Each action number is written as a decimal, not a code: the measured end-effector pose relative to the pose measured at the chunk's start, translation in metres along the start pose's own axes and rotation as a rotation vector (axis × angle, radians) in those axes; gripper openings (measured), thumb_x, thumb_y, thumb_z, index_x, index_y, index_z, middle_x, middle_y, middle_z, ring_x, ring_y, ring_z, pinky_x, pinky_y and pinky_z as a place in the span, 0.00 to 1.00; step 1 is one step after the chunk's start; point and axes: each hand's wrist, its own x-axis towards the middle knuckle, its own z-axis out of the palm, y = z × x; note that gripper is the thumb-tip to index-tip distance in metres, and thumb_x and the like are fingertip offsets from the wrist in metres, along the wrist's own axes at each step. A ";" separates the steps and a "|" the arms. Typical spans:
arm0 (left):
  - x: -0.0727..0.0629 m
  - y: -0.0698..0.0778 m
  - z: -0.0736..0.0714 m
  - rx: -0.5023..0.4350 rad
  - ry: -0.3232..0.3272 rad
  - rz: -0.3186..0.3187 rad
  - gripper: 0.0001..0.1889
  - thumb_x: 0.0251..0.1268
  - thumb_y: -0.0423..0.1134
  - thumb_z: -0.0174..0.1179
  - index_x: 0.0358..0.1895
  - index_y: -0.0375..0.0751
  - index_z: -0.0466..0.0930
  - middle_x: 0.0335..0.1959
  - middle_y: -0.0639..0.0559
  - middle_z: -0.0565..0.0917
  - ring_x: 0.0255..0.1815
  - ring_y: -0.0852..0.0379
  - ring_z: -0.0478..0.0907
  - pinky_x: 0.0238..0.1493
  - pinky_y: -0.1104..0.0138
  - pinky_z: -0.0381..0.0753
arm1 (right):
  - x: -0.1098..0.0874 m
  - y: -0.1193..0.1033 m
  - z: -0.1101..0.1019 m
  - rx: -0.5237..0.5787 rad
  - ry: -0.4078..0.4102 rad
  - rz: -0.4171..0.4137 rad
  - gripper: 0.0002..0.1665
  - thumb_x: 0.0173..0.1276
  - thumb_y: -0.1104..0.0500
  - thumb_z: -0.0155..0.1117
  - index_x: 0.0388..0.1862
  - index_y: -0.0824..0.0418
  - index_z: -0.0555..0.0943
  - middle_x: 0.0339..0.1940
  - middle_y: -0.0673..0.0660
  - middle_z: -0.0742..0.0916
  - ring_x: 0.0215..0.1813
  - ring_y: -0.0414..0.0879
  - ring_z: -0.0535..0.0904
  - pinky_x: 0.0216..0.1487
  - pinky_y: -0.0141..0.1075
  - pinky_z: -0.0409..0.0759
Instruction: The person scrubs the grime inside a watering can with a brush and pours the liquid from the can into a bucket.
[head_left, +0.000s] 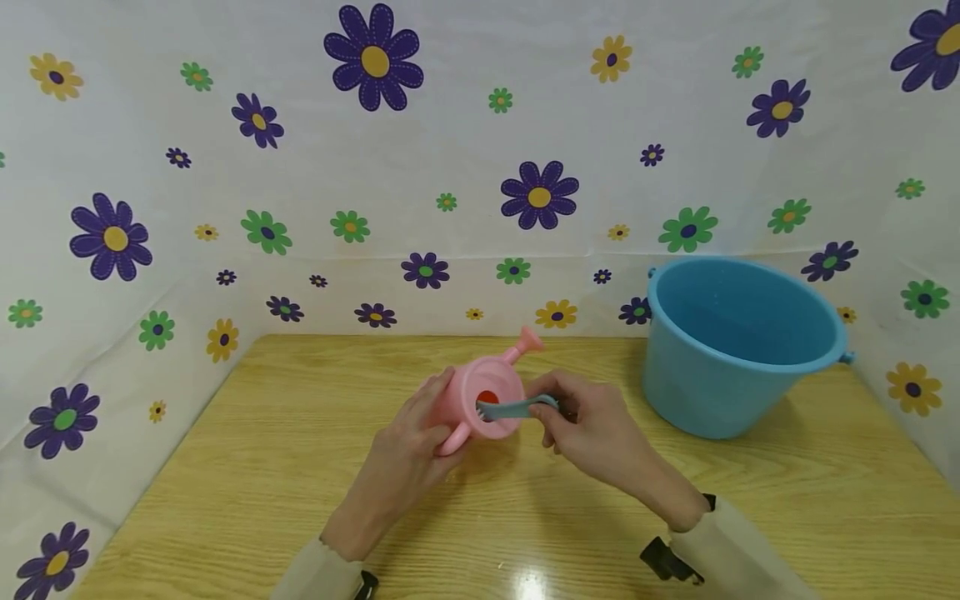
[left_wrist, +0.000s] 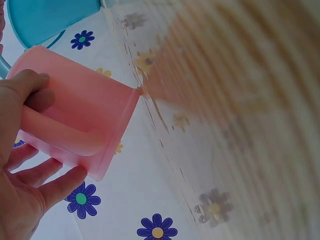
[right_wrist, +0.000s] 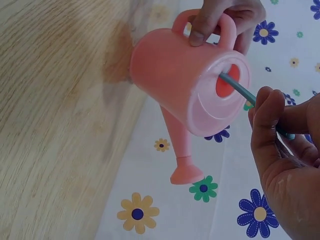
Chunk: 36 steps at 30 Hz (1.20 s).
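A pink toy watering can [head_left: 457, 400] is tilted over the table, its round top opening facing me and its spout pointing away to the right. My left hand [head_left: 411, 433] grips it around the handle and side; in the left wrist view the thumb hooks by the handle [left_wrist: 60, 132] and fingers spread along the body. With my right hand [head_left: 600, 425] I pinch a small blue-grey plastic fork [head_left: 513, 409], held by its handle end. Its pronged tip reaches into the can's opening, as the right wrist view also shows. Red shows inside the hole [right_wrist: 227, 89].
A large blue bucket [head_left: 690, 383] stands at the back right, close to my right hand. The wood-grain table [head_left: 262, 467] runs back to a white cloth [head_left: 442, 125] printed with flowers, which hangs behind and at both sides.
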 end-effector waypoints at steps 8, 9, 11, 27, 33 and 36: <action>0.000 -0.001 0.002 0.004 0.023 0.029 0.19 0.53 0.39 0.79 0.15 0.42 0.77 0.71 0.33 0.75 0.70 0.33 0.75 0.59 0.50 0.84 | -0.001 0.000 -0.005 0.048 0.016 0.037 0.07 0.71 0.69 0.65 0.42 0.58 0.83 0.24 0.53 0.85 0.21 0.41 0.80 0.20 0.32 0.80; 0.000 -0.001 0.002 0.006 0.023 0.030 0.19 0.53 0.39 0.79 0.15 0.43 0.77 0.71 0.33 0.75 0.70 0.33 0.75 0.59 0.50 0.84 | -0.001 0.000 -0.004 0.052 0.018 0.042 0.07 0.71 0.69 0.65 0.42 0.58 0.83 0.24 0.52 0.85 0.21 0.41 0.80 0.21 0.32 0.81; 0.000 -0.001 0.002 0.007 0.020 0.030 0.19 0.52 0.39 0.79 0.15 0.42 0.77 0.71 0.33 0.75 0.70 0.33 0.75 0.59 0.50 0.84 | -0.001 -0.001 -0.004 0.056 0.022 0.053 0.06 0.71 0.68 0.66 0.42 0.58 0.82 0.24 0.53 0.85 0.21 0.43 0.80 0.21 0.33 0.82; 0.000 -0.001 0.000 -0.006 0.027 0.024 0.18 0.54 0.38 0.78 0.15 0.41 0.79 0.71 0.32 0.75 0.70 0.33 0.75 0.58 0.52 0.85 | 0.005 -0.001 0.016 0.149 0.047 0.124 0.09 0.71 0.69 0.65 0.47 0.59 0.79 0.31 0.59 0.87 0.23 0.47 0.82 0.25 0.33 0.86; 0.000 -0.002 0.002 0.006 0.032 0.026 0.18 0.54 0.37 0.78 0.14 0.42 0.78 0.70 0.32 0.75 0.70 0.33 0.75 0.57 0.53 0.86 | 0.007 -0.002 0.025 0.142 0.037 0.123 0.09 0.71 0.68 0.65 0.46 0.59 0.79 0.32 0.61 0.87 0.22 0.45 0.81 0.25 0.32 0.85; -0.001 -0.002 0.002 0.009 0.039 0.024 0.18 0.54 0.37 0.78 0.14 0.42 0.78 0.70 0.33 0.75 0.69 0.33 0.76 0.57 0.53 0.87 | 0.008 -0.002 0.028 0.140 0.036 0.111 0.08 0.71 0.68 0.65 0.46 0.59 0.79 0.31 0.61 0.88 0.22 0.47 0.80 0.23 0.32 0.84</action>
